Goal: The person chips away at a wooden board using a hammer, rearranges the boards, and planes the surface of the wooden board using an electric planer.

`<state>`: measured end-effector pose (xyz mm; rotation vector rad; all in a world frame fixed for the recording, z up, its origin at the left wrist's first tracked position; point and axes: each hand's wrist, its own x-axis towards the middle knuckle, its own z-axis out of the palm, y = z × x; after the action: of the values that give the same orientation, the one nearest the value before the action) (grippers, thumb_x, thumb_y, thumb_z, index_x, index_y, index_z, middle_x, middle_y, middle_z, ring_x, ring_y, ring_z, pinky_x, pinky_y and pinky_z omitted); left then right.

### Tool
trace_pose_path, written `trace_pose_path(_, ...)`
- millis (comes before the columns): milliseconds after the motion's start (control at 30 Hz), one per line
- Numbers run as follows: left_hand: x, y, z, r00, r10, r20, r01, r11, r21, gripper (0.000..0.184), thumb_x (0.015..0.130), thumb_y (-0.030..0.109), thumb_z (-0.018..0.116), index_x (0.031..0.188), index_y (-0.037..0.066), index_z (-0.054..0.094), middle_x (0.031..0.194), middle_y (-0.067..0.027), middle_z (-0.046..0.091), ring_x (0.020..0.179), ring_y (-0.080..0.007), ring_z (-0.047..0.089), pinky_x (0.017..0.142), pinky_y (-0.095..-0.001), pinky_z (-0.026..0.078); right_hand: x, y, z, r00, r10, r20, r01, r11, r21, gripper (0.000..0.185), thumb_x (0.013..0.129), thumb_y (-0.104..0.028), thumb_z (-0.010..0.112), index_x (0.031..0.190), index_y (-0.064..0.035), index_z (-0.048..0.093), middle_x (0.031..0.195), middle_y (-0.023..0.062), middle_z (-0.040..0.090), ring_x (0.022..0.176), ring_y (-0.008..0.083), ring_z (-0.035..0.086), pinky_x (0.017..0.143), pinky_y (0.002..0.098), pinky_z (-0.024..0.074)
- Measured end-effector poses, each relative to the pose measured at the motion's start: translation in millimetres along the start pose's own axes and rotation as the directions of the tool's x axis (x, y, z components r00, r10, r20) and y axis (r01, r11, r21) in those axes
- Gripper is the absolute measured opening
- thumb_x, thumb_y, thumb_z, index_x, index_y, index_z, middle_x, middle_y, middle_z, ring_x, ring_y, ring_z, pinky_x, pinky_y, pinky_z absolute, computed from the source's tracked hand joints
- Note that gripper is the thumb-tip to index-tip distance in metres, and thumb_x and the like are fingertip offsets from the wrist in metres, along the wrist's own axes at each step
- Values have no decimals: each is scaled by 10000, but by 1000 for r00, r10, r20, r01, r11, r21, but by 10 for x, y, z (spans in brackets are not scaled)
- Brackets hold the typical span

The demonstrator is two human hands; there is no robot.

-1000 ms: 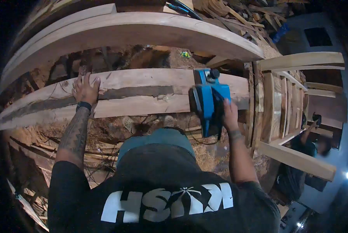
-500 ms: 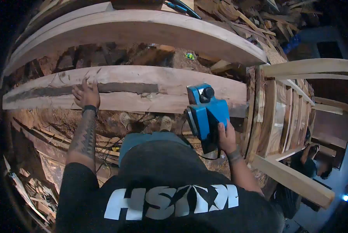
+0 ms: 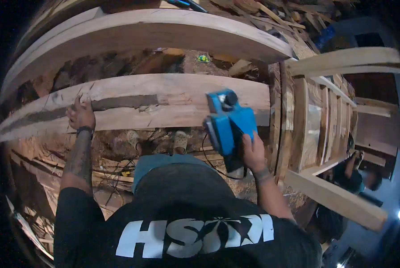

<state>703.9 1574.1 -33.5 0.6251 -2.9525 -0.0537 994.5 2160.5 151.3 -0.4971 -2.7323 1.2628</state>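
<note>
A long pale plank (image 3: 186, 96) with a dark rough streak (image 3: 124, 102) along its middle lies across the view in front of me. My left hand (image 3: 81, 115) rests on its left part, fingers spread over the streak. On the right, my right hand (image 3: 253, 152) is wrapped round the rear handle of a blue electric planer (image 3: 242, 120). The planer's front end overlaps the right part of the plank; whether its sole touches the wood cannot be made out. A dark cord runs from its rear.
Another thick curved plank (image 3: 164, 29) lies beyond. At right stands a wooden frame (image 3: 314, 120) with a beam (image 3: 336, 201) jutting toward me. Wood scraps (image 3: 280, 18) are heaped at the back. Another person (image 3: 356, 176) is at far right. Cords trail by my feet.
The whole view has shifted, so most things sit further left. My left hand stays on the plank, and the planer remains in my right hand over the plank's right part.
</note>
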Motion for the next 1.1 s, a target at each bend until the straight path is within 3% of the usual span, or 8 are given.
trace_pose_path(200,-127,223,-282,999,-54,1,54,999,4,721,985,754,476,1603,397,368,1729,-224,189,1601,-417,143,1258,-591,145,587,72,-5,1000,5,-13,-6,999,-42,385,1101,-354,524,969,1,593,787,200,602,710,377,574,668,472,438)
trace_pose_path(300,-113,204,-252,999,-43,10,43,999,4,726,981,755,485,1601,395,372,1726,-227,196,1602,-412,142,1257,-592,151,920,59,198,1000,17,-26,-15,998,54,428,1109,-390,502,966,4,585,818,222,613,733,398,575,688,483,445)
trace_pose_path(367,-148,215,-311,999,-41,8,41,999,1,721,981,749,491,1598,395,375,1724,-224,204,1603,-409,142,1257,-591,152,868,168,300,988,-128,-82,120,988,-95,456,1112,-418,488,980,6,590,847,239,623,765,419,586,711,491,452)
trace_pose_path(567,-109,225,-251,998,-51,-19,52,997,58,706,983,737,499,1590,396,384,1711,-212,240,1595,-405,161,1255,-594,161,90,-63,190,995,0,103,2,1000,-17,446,1104,-419,495,1033,4,615,874,239,646,783,423,599,729,488,479)
trace_pose_path(733,-116,232,-297,997,-74,32,73,997,35,706,968,724,539,1577,398,398,1701,-221,245,1591,-401,168,1250,-603,165,439,-221,415,996,-35,79,33,999,29,435,1103,-416,509,1000,-3,603,788,193,613,719,354,591,685,461,464)
trace_pose_path(867,-136,210,-249,998,-15,-63,15,1000,3,700,971,746,512,1576,412,399,1710,-220,222,1598,-410,149,1243,-616,165,897,-346,618,994,-89,61,89,996,-9,446,1105,-421,508,980,0,585,779,183,595,716,315,584,671,450,450)
trace_pose_path(967,-166,247,-301,998,-50,-27,50,999,5,724,972,746,509,1589,388,385,1708,-221,226,1601,-413,134,1242,-620,161,813,-446,600,986,1,167,-3,1000,13,439,1108,-411,504,1037,12,601,855,210,618,772,317,589,718,444,467)
trace_pose_path(1100,-154,264,-336,997,-74,22,75,997,-6,732,977,743,499,1594,365,386,1704,-223,235,1601,-415,125,1244,-620,157,294,-349,506,959,-41,281,12,994,105,421,1109,-391,504,1109,15,614,943,230,633,839,326,601,785,433,481)
